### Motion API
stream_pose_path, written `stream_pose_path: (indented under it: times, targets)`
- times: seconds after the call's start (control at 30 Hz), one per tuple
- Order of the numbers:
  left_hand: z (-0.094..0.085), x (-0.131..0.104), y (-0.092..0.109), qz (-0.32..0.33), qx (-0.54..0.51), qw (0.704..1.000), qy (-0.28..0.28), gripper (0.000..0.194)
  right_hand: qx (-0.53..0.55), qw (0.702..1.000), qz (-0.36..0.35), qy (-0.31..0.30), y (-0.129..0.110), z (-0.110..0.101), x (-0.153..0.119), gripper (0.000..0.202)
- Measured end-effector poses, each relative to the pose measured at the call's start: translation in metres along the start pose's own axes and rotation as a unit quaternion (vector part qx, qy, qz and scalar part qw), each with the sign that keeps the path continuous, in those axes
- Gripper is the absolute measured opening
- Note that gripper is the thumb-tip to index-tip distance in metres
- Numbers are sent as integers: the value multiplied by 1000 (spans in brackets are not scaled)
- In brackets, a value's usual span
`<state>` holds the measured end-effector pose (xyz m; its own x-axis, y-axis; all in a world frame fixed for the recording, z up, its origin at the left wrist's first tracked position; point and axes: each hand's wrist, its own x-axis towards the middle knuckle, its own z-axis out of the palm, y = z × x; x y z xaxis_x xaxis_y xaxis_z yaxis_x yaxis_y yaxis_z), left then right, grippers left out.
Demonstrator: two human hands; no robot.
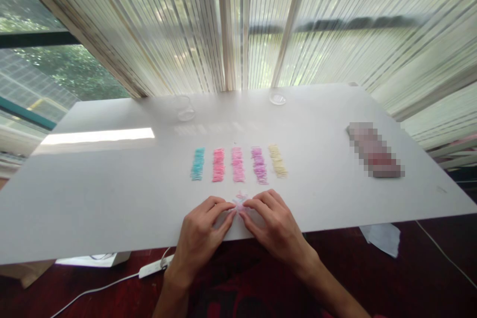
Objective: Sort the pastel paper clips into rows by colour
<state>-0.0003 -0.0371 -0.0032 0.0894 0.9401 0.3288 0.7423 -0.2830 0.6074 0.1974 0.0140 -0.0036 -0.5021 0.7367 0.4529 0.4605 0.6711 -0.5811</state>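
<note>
My left hand (pixel 203 226) and my right hand (pixel 274 218) meet at the table's near edge, fingertips pinched at a small pile of thin pinkish pieces (pixel 240 199). What exactly each pinch holds is too small to name. Beyond them lie separate columns of thin small pieces: teal (pixel 198 164) at the left, then coral pink (pixel 218 164), light pink (pixel 237 164), purple (pixel 259 165) and pale yellow (pixel 278 161) at the right.
On the white table (pixel 112 189), a clear container (pixel 185 111) and a clear round lid (pixel 278 99) stand toward the back. A blurred-out object (pixel 375 151) lies at the right. Below the left edge is a white power strip (pixel 154 267). Striped curtains hang behind.
</note>
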Motion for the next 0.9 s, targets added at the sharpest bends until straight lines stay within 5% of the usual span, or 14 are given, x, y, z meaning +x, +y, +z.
stream_pose_path:
  times: [0.57,0.9]
  targets:
    - [2,2,8,-27,11,999,29,13,69,993,45,79,2,5,6,8]
    - [5,7,12,-50,22,993,104,16,97,988,59,104,1,5,6,8]
